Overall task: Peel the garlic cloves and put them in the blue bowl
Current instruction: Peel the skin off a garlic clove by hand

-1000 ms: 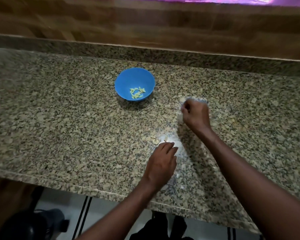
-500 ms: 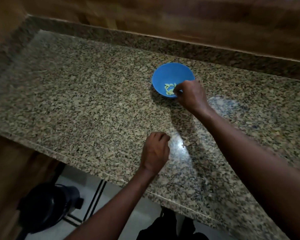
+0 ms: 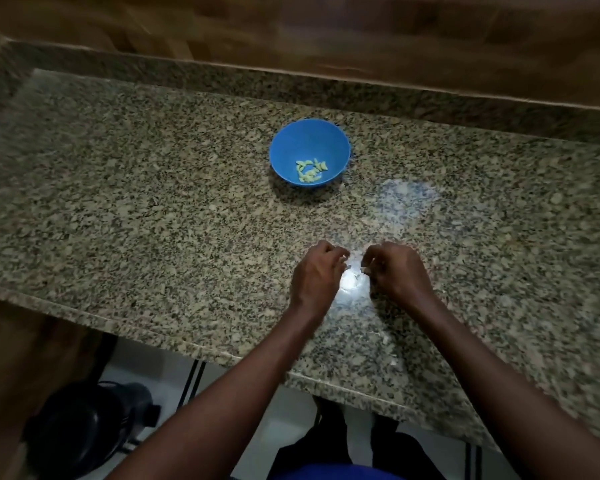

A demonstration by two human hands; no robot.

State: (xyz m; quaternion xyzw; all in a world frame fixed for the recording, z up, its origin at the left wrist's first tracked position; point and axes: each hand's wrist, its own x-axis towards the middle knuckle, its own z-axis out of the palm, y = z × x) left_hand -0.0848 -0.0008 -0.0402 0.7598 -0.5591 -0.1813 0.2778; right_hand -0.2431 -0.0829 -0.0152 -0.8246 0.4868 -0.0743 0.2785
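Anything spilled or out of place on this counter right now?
Nothing stands out. The blue bowl sits upright with the peeled garlic cloves inside. Small pale scraps, probably peel, lie on the granite counter near the hands.

L hand (image 3: 317,271) & R hand (image 3: 394,270) side by side, apart, fingers curled inward; forearms reach fwd, converging.

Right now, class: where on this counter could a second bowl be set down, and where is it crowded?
Free: the wide stretch of counter left of the blue bowl, and the right side beyond the pale glare patch. Crowded: the near middle, where the left hand and right hand work close together, with small bits on the stone nearby.
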